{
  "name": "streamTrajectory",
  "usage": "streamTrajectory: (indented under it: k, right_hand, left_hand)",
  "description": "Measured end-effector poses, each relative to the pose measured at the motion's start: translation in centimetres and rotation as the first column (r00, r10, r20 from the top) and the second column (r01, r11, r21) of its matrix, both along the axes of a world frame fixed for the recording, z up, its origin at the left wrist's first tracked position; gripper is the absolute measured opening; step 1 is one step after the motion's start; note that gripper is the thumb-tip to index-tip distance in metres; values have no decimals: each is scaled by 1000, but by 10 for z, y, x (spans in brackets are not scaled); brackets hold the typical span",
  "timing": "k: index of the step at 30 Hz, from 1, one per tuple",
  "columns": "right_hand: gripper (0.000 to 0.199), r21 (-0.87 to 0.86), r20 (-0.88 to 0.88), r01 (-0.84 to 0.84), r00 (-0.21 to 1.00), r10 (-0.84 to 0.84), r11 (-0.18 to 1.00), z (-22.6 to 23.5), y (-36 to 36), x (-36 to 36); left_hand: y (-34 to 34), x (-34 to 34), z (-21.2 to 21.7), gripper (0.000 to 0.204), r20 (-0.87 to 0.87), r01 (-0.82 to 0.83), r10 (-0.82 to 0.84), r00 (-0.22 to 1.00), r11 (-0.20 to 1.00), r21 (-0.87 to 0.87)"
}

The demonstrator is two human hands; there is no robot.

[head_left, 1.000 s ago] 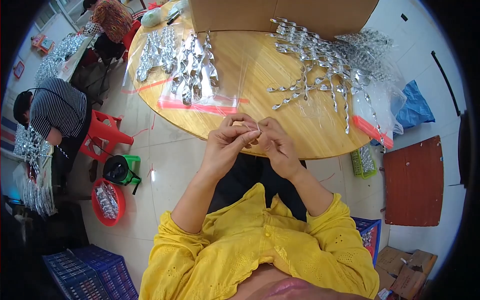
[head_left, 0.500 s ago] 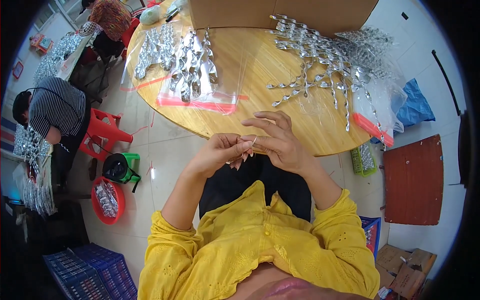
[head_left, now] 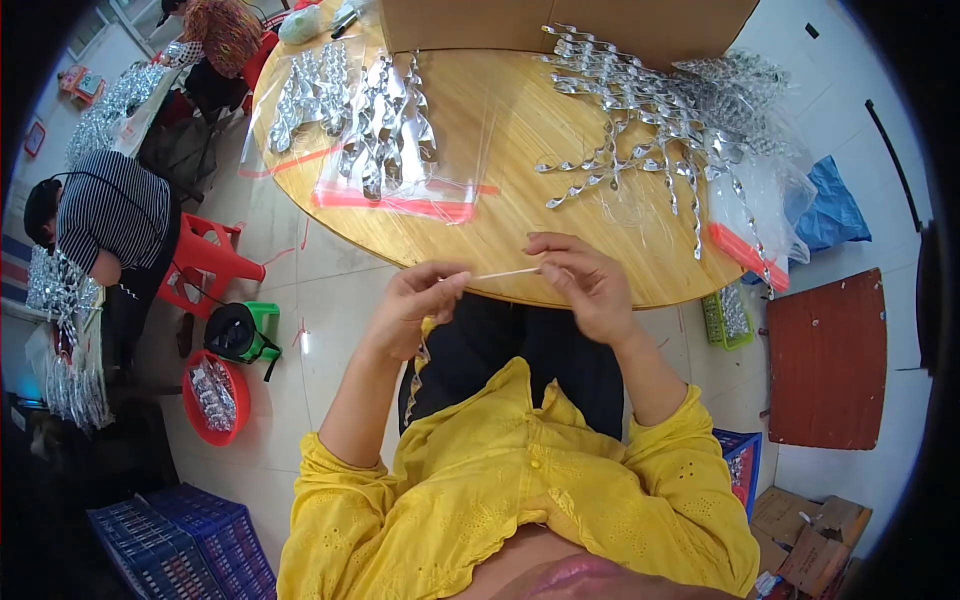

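A short white string (head_left: 505,273) stretches taut between my two hands, just off the near edge of the table. One end is pinched by the fingers of my left hand (head_left: 412,305). At the other end, my right hand (head_left: 592,295) has its thumb and fingers closed on the string. A twisted shiny spiral strip (head_left: 415,372) hangs below my left palm, in front of my dark trousers; whether it is tied to the string is hidden by the hand.
The round wooden table (head_left: 490,120) bears bagged silver spirals (head_left: 385,130) on the left and a loose pile of spirals (head_left: 640,100) on the right. Behind stands a cardboard box (head_left: 480,25). A red stool (head_left: 215,262) and a person in stripes (head_left: 110,215) are at left.
My hands have moved apart from being close together, drawing the white string out straight between them. The twisted strip now shows hanging under my left hand.
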State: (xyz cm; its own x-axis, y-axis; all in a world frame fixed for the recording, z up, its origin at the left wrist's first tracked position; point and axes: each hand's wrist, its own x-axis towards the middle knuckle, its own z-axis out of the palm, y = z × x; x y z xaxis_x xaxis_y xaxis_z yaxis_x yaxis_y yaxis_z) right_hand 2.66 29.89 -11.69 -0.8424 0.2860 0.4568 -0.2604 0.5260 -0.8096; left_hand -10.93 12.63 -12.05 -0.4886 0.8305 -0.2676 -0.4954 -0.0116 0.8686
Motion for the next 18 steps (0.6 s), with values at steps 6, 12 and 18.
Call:
streamTrajectory:
  k: [6,12,18]
  right_hand:
    - [12,-958,-259,-279,943,211,72,1,1,-2]
    - [14,-20,344,0,939,7,1000,10,-18,-8]
    - [13,421,63,-85,996,65,903,0,-8,-2]
  left_hand:
    - [-7,4,-8,15,-18,74,-75,997,995,-68]
    - [-18,1,-8,14,-44,54,-57,997,997,-63]
    - [-49,-10,3,12,-131,25,-36,991,996,-91]
